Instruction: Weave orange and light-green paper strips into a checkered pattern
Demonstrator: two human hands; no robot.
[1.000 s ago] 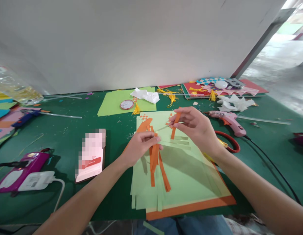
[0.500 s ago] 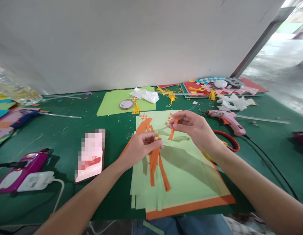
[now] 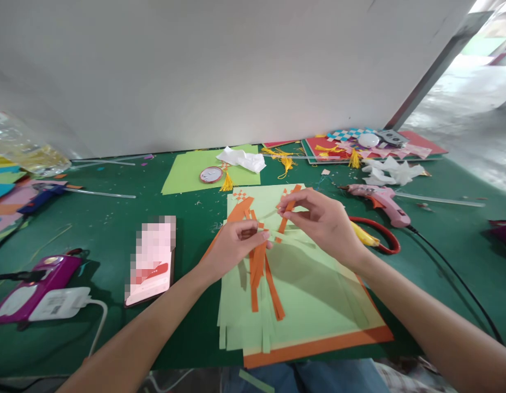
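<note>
My left hand [image 3: 236,243] is closed, thumb and fingers pinching a bundle of interlaced orange and pale green paper strips [image 3: 259,262]; its orange ends hang down. Just to the right, the fingertips of my right hand [image 3: 322,221] are pinched together on a single orange paper strip [image 3: 282,225], which slants beneath them. Both hands are over a stack of pale green paper [image 3: 310,295], cut into strips along its left side. Small orange-and-white checkered woven pieces [image 3: 239,195] lie at the stack's top edge, one partly behind my right fingers.
Right of the stack lie red-handled scissors [image 3: 394,240] and a pink glue gun [image 3: 377,199] with its cord. On the left are a phone [image 3: 154,262] and a purple power strip [image 3: 52,278]. Behind are light green paper [image 3: 183,169], a tape roll [image 3: 210,174] and yellow tassels [image 3: 286,162].
My right hand has shifted slightly down and turned, its fingertips pinching closer together. The orange strip has moved a little to the left. My left hand keeps its place and hold.
</note>
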